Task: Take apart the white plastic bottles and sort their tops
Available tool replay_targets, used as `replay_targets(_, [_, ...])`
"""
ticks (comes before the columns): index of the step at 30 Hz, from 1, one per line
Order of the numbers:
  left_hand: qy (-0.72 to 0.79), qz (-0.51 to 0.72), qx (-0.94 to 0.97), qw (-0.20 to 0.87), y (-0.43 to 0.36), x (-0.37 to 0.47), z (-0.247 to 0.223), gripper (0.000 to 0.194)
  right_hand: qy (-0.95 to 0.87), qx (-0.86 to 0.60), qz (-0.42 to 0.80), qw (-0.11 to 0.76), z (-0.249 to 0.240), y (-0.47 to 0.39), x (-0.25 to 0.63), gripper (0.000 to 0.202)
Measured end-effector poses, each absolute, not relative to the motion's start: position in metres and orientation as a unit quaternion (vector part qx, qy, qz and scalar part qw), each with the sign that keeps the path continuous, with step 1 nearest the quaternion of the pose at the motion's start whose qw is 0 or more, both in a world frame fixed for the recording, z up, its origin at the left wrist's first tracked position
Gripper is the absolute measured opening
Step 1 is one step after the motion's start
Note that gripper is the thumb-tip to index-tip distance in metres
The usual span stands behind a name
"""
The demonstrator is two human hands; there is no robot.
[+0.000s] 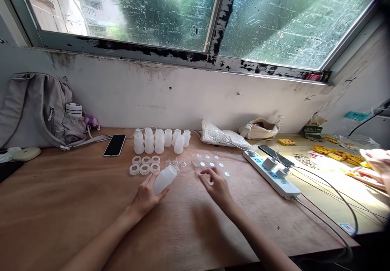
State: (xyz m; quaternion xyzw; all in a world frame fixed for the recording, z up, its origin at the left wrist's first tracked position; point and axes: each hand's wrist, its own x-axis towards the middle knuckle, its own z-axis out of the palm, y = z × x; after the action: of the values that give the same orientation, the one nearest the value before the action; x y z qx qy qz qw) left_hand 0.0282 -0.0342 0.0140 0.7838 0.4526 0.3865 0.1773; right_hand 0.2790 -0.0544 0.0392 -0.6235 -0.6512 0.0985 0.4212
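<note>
My left hand (146,196) is wrapped round a frosted white bottle (164,180), which tilts with its open neck up and to the right. To the right, my right hand (217,185) is curled, thumb and forefinger close together in a pinch. A faint clear round edge shows at its fingertips, too indistinct to name surely. Clear discs with pale centres (211,164) lie just beyond it. Behind the held bottle are several thin clear rings (182,164). White screw rings (145,160) lie in two rows to the left. Frosted bottles and caps (159,142) stand farther back.
A phone (115,145) and a grey backpack (33,108) are at left. White packaging (224,135) and a beige pouch (258,128) lie against the wall. A power strip (271,173) with cables crosses the right side. Another person's hand (376,159) shows at far right.
</note>
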Motion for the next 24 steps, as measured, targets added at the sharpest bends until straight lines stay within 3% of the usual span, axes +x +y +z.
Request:
replay_targets(4, [0.448, 0.39, 0.787, 0.169, -0.035, 0.029, 0.014, 0.043, -0.583, -0.723, 0.027, 0.37, 0.031, -0.059, 0.34, 0.028])
replay_targets(10, [0.416, 0.375, 0.814, 0.156, -0.038, 0.028, 0.018, 0.044, -0.552, -0.757, 0.07, 0.343, 0.018, -0.058, 0.365, 0.042])
replay_targets(16, [0.401, 0.375, 0.82, 0.16, -0.035, 0.024, 0.018, 0.043, -0.542, -0.591, 0.322, 0.504, 0.042, -0.049, 0.321, 0.037])
replay_targets(24, [0.437, 0.381, 0.787, 0.211, -0.031, 0.022, 0.025, 0.037, -0.517, -0.402, 0.523, 0.546, 0.052, -0.017, 0.256, 0.033])
